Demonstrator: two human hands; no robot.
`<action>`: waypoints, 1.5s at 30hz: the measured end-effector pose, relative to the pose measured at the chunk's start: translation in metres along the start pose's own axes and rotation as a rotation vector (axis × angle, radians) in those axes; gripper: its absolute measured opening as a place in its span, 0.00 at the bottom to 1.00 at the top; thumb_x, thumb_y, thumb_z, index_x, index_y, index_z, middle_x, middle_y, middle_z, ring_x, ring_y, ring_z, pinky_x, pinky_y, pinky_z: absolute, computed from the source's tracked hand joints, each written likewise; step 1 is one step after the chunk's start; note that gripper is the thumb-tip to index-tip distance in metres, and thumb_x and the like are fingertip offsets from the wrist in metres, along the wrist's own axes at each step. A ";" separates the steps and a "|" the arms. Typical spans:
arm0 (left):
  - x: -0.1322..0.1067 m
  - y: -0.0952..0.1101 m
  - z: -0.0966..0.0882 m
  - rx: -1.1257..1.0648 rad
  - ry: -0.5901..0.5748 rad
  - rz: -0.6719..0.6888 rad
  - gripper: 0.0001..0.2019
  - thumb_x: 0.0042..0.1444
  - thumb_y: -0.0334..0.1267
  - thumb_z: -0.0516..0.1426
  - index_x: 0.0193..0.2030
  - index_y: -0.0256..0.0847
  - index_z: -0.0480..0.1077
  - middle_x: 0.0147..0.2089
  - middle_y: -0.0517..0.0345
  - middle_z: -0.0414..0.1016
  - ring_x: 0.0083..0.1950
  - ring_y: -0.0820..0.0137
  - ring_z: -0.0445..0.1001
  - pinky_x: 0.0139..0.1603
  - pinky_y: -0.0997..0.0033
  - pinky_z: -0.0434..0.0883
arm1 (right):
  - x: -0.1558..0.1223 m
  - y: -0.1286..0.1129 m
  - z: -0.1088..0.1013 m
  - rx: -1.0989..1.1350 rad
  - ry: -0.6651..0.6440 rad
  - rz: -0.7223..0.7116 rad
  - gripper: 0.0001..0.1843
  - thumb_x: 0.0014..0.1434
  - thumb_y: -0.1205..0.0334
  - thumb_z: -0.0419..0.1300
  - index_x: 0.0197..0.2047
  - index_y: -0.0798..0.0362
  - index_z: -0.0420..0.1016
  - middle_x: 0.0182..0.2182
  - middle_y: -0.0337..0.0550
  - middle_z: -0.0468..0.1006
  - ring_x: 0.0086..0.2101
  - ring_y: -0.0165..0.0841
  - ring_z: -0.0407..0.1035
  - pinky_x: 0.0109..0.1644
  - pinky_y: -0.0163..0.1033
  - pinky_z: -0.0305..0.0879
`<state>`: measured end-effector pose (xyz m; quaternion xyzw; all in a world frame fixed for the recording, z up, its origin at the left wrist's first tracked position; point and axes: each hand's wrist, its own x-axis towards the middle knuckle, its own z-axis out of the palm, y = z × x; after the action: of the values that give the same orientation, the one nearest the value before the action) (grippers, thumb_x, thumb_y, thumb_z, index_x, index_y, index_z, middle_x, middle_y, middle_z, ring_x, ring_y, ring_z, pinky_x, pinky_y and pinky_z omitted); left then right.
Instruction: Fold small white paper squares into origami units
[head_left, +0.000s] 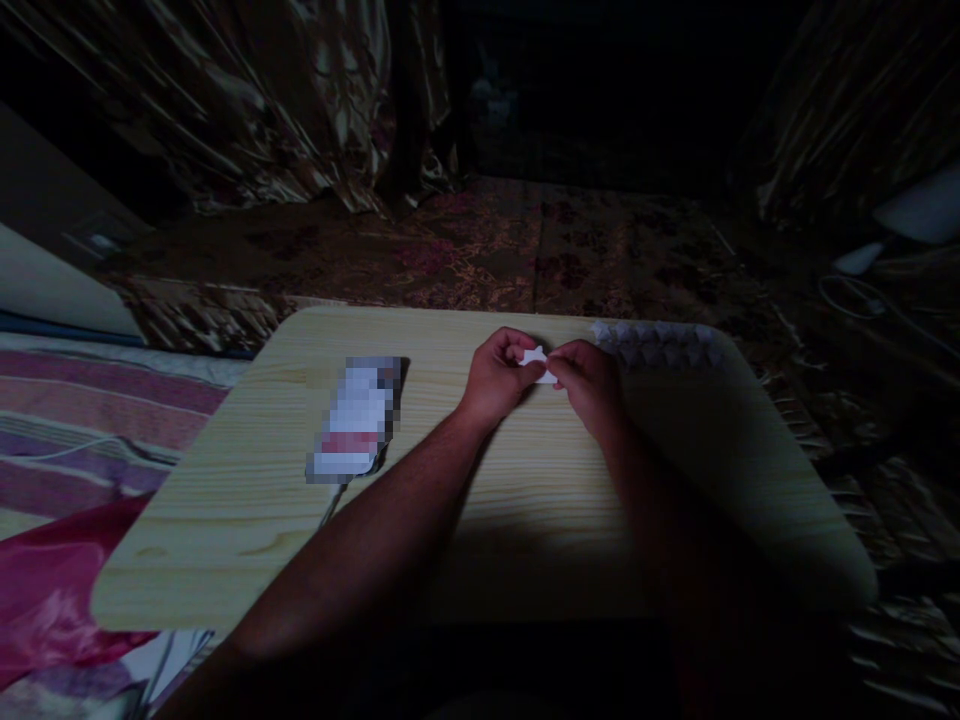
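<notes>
Both my hands meet over the far middle of a light wooden table (480,500). My left hand (499,380) and my right hand (589,385) each pinch a small white folded piece of paper (537,362) between fingers and thumb, just above the tabletop. Behind my right hand, along the table's far right edge, lies a row of several small white folded paper pieces (660,345).
A phone (358,418) with a blurred screen lies on the table's left part, a cable running from it towards the near edge. Striped bedding (82,420) and red fabric (52,590) lie left. Patterned carpet (525,250) and curtains are beyond, very dark.
</notes>
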<state>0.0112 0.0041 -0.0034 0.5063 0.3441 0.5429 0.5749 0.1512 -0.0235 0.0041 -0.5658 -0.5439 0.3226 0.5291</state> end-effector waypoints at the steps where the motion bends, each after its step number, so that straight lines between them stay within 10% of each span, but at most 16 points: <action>1: 0.000 0.000 0.000 0.003 0.005 0.004 0.16 0.40 0.31 0.67 0.36 0.40 0.68 0.27 0.65 0.72 0.25 0.77 0.67 0.28 0.76 0.64 | 0.000 0.000 0.000 0.005 -0.004 0.013 0.09 0.50 0.56 0.63 0.31 0.52 0.74 0.23 0.36 0.75 0.25 0.31 0.68 0.29 0.35 0.62; 45: 0.001 0.001 -0.002 -0.034 0.019 -0.020 0.17 0.39 0.31 0.67 0.38 0.40 0.69 0.27 0.66 0.71 0.25 0.78 0.66 0.27 0.76 0.64 | 0.002 0.008 0.001 -0.016 0.000 -0.046 0.08 0.50 0.58 0.62 0.34 0.51 0.74 0.26 0.38 0.77 0.28 0.32 0.70 0.33 0.37 0.67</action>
<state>0.0094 0.0056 -0.0022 0.4878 0.3454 0.5477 0.5855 0.1533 -0.0201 -0.0030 -0.5574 -0.5592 0.3062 0.5319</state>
